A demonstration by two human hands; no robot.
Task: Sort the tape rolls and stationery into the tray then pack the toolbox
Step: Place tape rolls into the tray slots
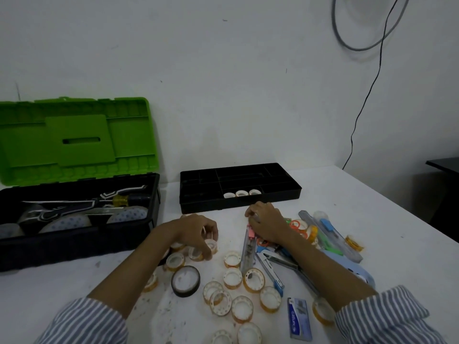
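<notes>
Sorting step, early: three tape rolls (241, 194) in tray (198, 208), many more loose on desk (347, 199). Left hand (191, 232) fingers pinch small tape roll (211, 245). Right hand (267, 225) curled over stationery pile (323, 234), grip unclear. Next: carry roll to the tray's same compartment.

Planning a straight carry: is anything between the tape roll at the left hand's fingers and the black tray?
Nothing visible. Only bare table lies between the left hand, which holds a small tape roll, and the front wall of the tray. The right hand sits off to the right, beside that path.
</notes>
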